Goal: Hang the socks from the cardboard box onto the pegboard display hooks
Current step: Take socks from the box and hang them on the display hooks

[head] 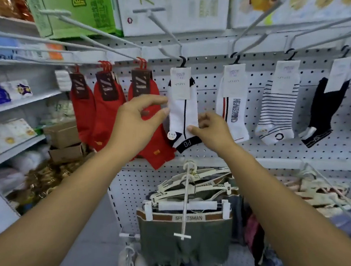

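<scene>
A white sock with a navy stripe, a paper label and a dark "PG" cuff hangs by a black hanger from a wire hook on the grey pegboard. My left hand pinches the sock's left edge between thumb and forefinger at mid height. My right hand holds its right edge lower down, fingertips on the front just above the cuff. No sock box shows in the head view.
Red socks hang on hooks to the left. To the right hang a white sock with a red stripe, a striped sock and a black sock. Long empty hooks jut out overhead. Underwear on clip hangers hangs below. Shelves stand left.
</scene>
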{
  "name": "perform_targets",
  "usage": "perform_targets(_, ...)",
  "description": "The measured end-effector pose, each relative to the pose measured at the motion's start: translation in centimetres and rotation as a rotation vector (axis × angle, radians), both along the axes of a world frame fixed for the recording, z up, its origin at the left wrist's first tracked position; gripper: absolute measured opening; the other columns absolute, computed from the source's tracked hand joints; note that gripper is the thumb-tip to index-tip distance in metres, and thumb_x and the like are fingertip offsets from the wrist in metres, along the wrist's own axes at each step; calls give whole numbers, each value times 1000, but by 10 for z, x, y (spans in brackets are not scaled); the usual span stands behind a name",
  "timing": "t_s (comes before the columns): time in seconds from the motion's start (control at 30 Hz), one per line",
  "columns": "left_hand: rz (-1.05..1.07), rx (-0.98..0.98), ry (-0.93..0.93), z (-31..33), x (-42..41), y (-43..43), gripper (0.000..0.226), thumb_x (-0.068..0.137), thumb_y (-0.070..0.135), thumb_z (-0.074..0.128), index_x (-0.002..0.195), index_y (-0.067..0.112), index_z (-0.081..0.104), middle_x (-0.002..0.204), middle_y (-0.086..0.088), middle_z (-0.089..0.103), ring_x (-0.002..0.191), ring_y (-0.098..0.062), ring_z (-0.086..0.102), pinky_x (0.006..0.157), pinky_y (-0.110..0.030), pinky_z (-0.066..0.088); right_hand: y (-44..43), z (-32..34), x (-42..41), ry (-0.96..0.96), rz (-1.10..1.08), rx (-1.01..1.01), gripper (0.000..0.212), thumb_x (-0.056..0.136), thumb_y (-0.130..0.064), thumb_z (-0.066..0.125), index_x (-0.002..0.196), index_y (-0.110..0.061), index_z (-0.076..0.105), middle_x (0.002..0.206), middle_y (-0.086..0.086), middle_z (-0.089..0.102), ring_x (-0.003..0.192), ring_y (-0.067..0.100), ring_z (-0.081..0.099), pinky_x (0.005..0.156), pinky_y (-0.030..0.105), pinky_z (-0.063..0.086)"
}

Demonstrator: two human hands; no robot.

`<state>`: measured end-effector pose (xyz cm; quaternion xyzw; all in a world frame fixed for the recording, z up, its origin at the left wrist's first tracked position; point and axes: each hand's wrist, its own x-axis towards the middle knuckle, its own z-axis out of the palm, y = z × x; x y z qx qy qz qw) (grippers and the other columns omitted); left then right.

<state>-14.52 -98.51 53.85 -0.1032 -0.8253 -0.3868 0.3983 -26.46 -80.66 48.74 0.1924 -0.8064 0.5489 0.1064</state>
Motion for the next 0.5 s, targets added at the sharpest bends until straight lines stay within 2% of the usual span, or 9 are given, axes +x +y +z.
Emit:
perform_targets(0.07, -26, -36, -68, -24, 15, -2, 19, 93, 24, 72, 112, 27, 76, 117, 18, 71, 115, 0, 62, 97, -35, 53, 6, -20, 8, -52, -9, 34, 34, 84, -24, 81, 105, -12, 57, 98, 11, 67, 90, 25, 65, 73, 32, 52)
perform_targets(0.17, -69, -22, -117, -58, 36, -2, 18, 92, 23, 73, 110, 26, 76, 119, 19, 70, 118, -1, 61, 101, -33, 51, 11, -46, 23, -119, -28, -14, 37, 83, -20, 81, 112, -11, 59, 99, 8, 71, 90, 20, 68, 74, 28, 56)
perform_targets(0.27, -103, -34, -139, -80, 51, 4, 20, 90, 24, 74, 111, 24, 76, 119, 17, 69, 119, -1, 59, 105, -26, 46, 15, -58, 47, -119, -63, -44, 36, 85, -20, 80, 113, -15, 59, 96, 1, 71, 87, 11, 68, 71, 17, 56)
perform_targets(0.4, -174, -127, -216, -97, 69, 23, 28, 89, 28, 75, 118, 24, 73, 121, 17, 66, 122, 0, 55, 106, -15, 38, 28, -73, 95, -100, -124, -11, 35, 86, -27, 79, 114, -16, 61, 106, -2, 70, 96, 9, 67, 86, 25, 57)
perform_targets(0.5, -215, -212, -243, -112, 88, 42, 34, 90, 32, 74, 123, 22, 71, 124, 12, 66, 125, -6, 55, 109, -24, 41, 55, -87, 148, -62, -128, 85, 45, 88, -29, 76, 128, -17, 59, 123, -5, 65, 112, 7, 62, 97, 28, 52)
